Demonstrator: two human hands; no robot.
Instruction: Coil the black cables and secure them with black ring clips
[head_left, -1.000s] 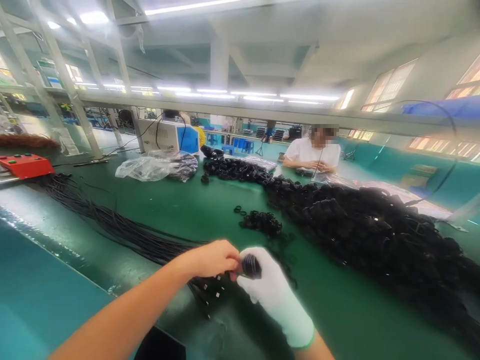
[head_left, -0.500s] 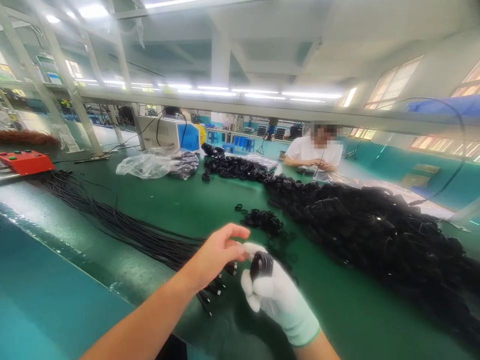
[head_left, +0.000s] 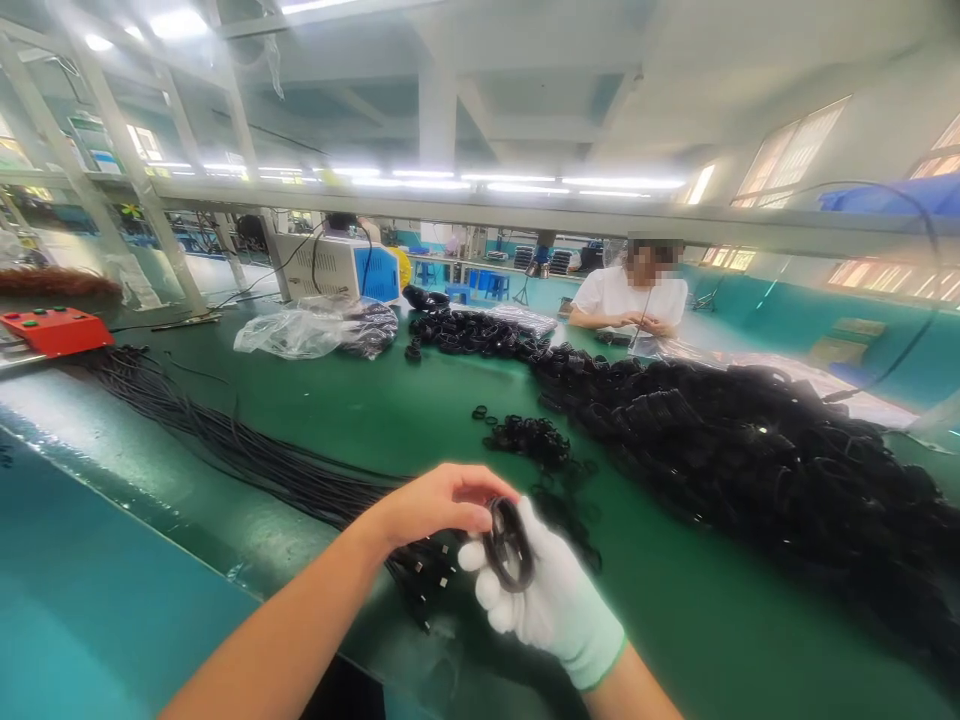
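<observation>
A small coil of black cable [head_left: 493, 548] stands up in my gloved right hand [head_left: 551, 590], its round opening turned toward me. The white-gloved fingers curl around its lower side. My bare left hand [head_left: 442, 505] reaches in from the left and pinches the coil's upper edge between thumb and fingers. Under my left forearm, long straight black cables [head_left: 277, 465] lie in a bundle, metal plugs [head_left: 442, 582] at their near ends. Just beyond my hands sits a small heap of thin black rings [head_left: 529, 440].
A large pile of coiled black cables [head_left: 750, 470] covers the right side of the green table [head_left: 360, 395]. Farther back are a clear plastic bag [head_left: 292, 330], a white-and-blue machine [head_left: 337, 268] and a red control box [head_left: 56, 330]. Across the table a person [head_left: 630, 300] in white works.
The coil has turned in my right hand, so its opening now faces me. My left hand has moved right and down onto the coil's edge.
</observation>
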